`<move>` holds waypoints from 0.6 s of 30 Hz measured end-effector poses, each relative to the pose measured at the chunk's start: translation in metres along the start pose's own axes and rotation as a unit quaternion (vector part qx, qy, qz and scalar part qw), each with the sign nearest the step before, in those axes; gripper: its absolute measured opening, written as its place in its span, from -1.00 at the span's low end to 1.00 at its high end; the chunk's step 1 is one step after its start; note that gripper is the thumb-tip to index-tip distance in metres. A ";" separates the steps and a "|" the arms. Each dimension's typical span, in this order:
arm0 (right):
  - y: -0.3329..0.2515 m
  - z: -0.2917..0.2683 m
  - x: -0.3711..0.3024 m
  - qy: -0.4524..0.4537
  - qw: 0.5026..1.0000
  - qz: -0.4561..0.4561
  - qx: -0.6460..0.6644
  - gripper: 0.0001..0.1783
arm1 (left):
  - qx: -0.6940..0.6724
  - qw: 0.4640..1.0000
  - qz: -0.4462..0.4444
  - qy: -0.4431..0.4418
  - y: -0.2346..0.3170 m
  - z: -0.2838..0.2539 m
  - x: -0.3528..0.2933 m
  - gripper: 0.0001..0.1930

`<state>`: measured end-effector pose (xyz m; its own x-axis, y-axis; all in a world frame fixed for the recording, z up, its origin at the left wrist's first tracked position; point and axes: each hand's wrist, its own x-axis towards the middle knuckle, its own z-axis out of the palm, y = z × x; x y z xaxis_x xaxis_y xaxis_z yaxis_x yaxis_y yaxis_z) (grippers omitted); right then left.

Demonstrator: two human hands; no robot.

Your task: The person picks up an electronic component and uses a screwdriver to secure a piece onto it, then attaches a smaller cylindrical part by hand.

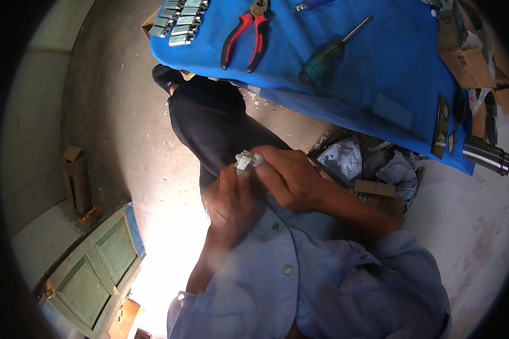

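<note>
Above my lap, my left hand (230, 199) pinches a small white plastic part (243, 161) between thumb and fingers, keeping it upright at the fingertips. Close against it, my right hand (291, 176) has its thumb and forefinger closed on a small pale piece (258, 159). The two pieces meet or nearly touch; fingers cover parts of both, and their exact shape is too small to tell. Both hands are well short of the blue-covered table (333, 101).
On the table lie red-and-black pliers (245, 38), a green-handled screwdriver (329, 56) and rows of small metal-and-white parts (181, 22). A metal cylinder (486, 155) sits at its right edge. Below are plastic bags (345, 161) and a cardboard box (375, 188). White scraps litter the floor.
</note>
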<state>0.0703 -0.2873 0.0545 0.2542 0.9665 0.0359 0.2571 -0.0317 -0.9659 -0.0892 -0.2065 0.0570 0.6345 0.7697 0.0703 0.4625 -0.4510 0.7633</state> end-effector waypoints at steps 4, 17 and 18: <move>0.010 0.005 0.004 0.039 0.997 -0.057 -0.023 -0.73 | -0.059 0.994 -0.090 -0.034 0.006 -0.001 -0.002 -0.82; 0.034 0.001 0.011 0.050 0.996 -0.059 -0.036 -0.69 | -0.359 0.867 -0.323 -0.127 0.021 -0.017 0.016 -0.61; 0.031 0.000 0.011 0.044 0.999 -0.026 -0.011 -0.70 | -0.345 0.871 -0.324 -0.131 0.019 -0.020 0.017 -0.60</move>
<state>0.0809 -0.2779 0.0250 0.3197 0.9411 0.1098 0.2917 0.0125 -0.9564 -0.0822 -0.1929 0.0852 0.5398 0.5915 -0.5989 0.3513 0.4883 0.7989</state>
